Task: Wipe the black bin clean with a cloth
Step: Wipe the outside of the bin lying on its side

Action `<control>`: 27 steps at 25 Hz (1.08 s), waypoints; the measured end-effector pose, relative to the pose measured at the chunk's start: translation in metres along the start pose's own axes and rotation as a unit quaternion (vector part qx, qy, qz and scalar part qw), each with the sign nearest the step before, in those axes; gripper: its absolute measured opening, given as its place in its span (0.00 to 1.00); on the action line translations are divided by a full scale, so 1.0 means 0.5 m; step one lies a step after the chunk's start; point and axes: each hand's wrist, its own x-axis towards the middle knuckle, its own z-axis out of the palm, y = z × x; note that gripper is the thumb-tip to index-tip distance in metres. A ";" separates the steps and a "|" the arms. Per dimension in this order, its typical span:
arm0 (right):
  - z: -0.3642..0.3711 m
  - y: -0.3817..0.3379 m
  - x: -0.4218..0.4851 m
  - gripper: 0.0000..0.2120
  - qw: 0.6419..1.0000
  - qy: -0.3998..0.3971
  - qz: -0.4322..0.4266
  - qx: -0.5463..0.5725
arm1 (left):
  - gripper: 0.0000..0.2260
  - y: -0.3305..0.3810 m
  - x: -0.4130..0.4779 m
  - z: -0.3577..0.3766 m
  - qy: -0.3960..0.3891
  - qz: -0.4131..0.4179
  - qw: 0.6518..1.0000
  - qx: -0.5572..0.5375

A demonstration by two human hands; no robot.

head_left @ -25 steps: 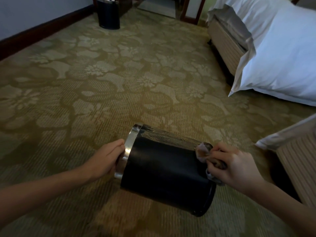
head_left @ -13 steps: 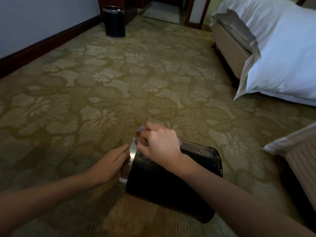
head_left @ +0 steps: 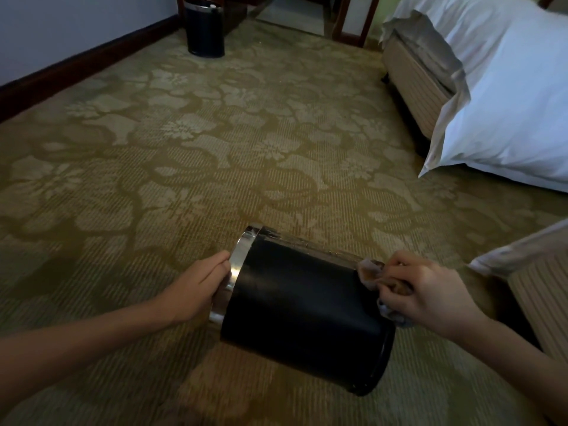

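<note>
A black bin [head_left: 304, 309] with a shiny metal rim lies on its side over the patterned carpet, rim to the left, base to the lower right. My left hand [head_left: 199, 287] grips the metal rim at the bin's left end. My right hand [head_left: 421, 290] holds a crumpled pale cloth [head_left: 372, 273] bunched in its fingers and presses it against the bin's upper side near the base end. Part of the cloth is hidden under my fingers.
A second black bin [head_left: 204, 27] stands upright by the far wall and dark skirting board. A bed with white bedding [head_left: 504, 96] fills the right side. Another bed corner [head_left: 534, 278] sits close at the right, just beyond my right hand.
My right hand swept the cloth along the bin from the base end to the rim half a second ago, and is now back at the base end. The left hand stayed on the rim.
</note>
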 end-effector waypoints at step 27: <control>0.121 -0.341 0.210 0.13 0.990 0.120 -0.071 -0.013 | 0.10 -0.005 -0.011 0.007 0.044 0.040 0.993 0.100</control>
